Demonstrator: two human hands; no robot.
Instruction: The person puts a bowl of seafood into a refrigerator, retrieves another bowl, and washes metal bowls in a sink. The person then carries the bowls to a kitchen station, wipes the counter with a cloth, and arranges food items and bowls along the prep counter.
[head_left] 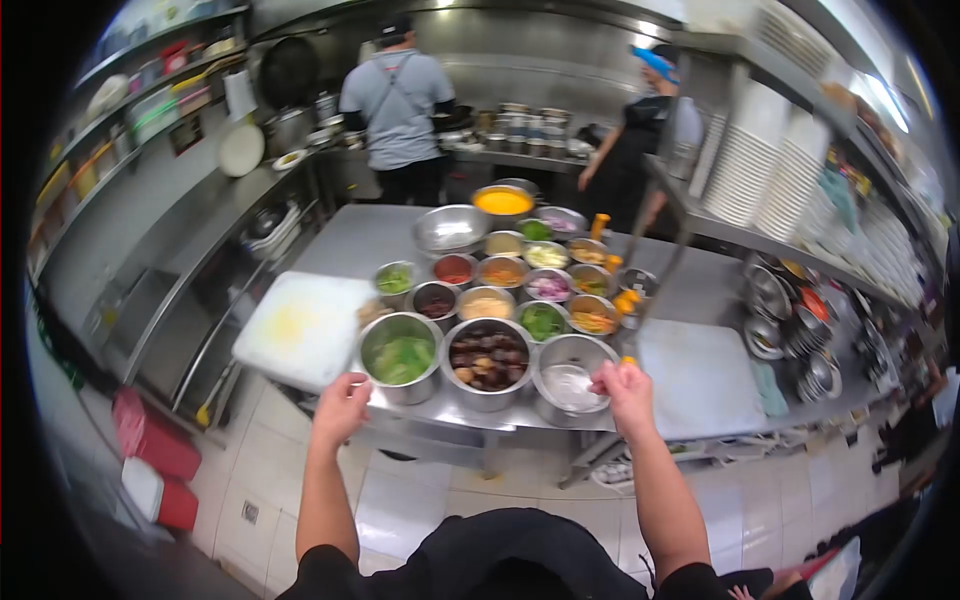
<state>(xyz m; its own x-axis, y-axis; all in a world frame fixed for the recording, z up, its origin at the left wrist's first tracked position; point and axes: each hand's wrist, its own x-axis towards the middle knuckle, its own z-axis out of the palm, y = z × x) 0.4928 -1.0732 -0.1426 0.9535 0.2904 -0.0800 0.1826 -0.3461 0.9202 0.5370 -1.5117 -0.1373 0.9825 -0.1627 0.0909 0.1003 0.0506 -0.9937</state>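
My left hand (343,405) is half curled beside the near left pot of green leaves (402,358), its fingers too blurred to tell whether they hold anything. Over the right rim of a steel pot (572,375) is my right hand (622,388), its fingers drawn together; what they hold, if anything, is too small to make out. That pot has a little pale content at the bottom. Between the hands stands a pot of dark round pieces (489,358). Behind these, several smaller steel containers hold chopped vegetables and sauces, including a red one (454,269).
White cutting boards lie left (300,325) and right (700,375) of the pots. An orange-yellow bowl (503,201) and a steel bowl (450,230) stand farther back. Two people (398,110) (645,130) are beyond the table. Stacked plates (745,170) fill the right shelf.
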